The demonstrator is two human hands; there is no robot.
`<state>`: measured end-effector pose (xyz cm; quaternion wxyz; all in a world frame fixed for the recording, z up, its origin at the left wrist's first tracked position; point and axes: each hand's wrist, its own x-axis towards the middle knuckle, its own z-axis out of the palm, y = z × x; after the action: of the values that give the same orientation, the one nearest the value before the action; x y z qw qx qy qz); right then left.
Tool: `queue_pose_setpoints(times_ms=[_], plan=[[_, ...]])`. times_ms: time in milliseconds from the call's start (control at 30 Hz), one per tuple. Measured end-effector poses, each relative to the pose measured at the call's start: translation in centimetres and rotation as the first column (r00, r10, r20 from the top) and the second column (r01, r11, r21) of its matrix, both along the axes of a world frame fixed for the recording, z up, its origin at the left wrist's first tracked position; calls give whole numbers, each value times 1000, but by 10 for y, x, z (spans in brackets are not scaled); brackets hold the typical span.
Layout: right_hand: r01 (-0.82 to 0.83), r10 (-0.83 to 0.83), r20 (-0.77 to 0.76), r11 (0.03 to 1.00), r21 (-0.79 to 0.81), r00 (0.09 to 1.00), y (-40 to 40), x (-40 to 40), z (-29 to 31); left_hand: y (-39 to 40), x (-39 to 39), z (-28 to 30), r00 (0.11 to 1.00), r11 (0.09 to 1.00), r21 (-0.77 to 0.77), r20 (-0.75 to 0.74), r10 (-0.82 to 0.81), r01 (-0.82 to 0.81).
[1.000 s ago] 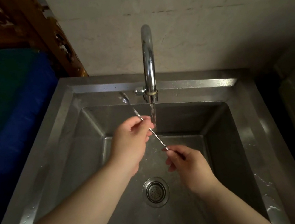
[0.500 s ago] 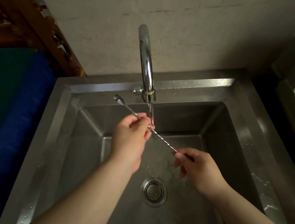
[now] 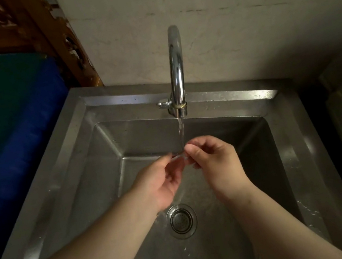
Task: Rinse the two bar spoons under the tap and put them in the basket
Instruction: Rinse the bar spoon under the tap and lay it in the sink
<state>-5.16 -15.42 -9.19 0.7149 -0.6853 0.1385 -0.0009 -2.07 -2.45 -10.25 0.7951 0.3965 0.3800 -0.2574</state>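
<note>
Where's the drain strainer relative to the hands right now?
In the head view the drain strainer sits in the sink floor, centre frame, just below and between the left hand and right hand.

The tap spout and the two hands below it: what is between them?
In the head view, only the running water stream joins the tap spout to the fingertips of the left hand and right hand; behind is the bare sink wall.

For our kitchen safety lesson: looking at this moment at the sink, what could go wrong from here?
1. The thin metal bar spoon is pinched only by wet fingertips of the left hand and right hand; it could slip into the steel sink.
2. The running water stream hits the hands and may splash.
</note>
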Motion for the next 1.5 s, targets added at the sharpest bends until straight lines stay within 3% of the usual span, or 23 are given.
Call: queue_pose_setpoints(times_ms=[133, 367, 533, 667, 800, 900, 967, 1033, 1133, 1300, 1500], plan=[[1, 2, 35, 997, -74, 999, 14, 13, 8, 0, -5, -9, 978, 980, -27, -57, -199, 198], [56, -57, -5, 989, -134, 998, 18, 15, 11, -8, -9, -15, 944, 942, -127, -80, -321, 309], [45, -46, 0, 984, -171, 999, 10, 1, 21, -14, -9, -15, 945, 935, -145, 3, -326, 323], [130, -136, -1, 953, -273, 991, -10, -44, 15, -22, -7, -17, 978, 968, -144, 49, -202, 208], [251, -315, -185, 920, -302, 931, -11, -98, -18, -25, -16, -23, 969, 977, 1, 123, -213, 215], [278, -384, -330, 903, -327, 862, -5, -123, -45, -26, -34, -28, 904, 929, 172, 229, -362, 329], [196, -344, -395, 909, -368, 852, 0, -129, -58, -25, -47, -32, 839, 866, 337, 277, -467, 371], [78, -282, -362, 870, -487, 888, 6, -131, -63, -21, -58, -36, 781, 800, 476, 311, -542, 365], [-38, -148, -216, 737, -675, 965, 9, -127, -69, -14, -68, -39, 721, 707, 620, 311, -619, 340], [-126, 26, -168, 772, -623, 985, 11, -118, -69, -3, -77, -41, 660, 590, 742, 273, -700, 319], [-130, 0, -212, 790, -599, 977, 19, -116, -82, 6, -79, -49, 605, 454, 830, 186, -774, 325]])
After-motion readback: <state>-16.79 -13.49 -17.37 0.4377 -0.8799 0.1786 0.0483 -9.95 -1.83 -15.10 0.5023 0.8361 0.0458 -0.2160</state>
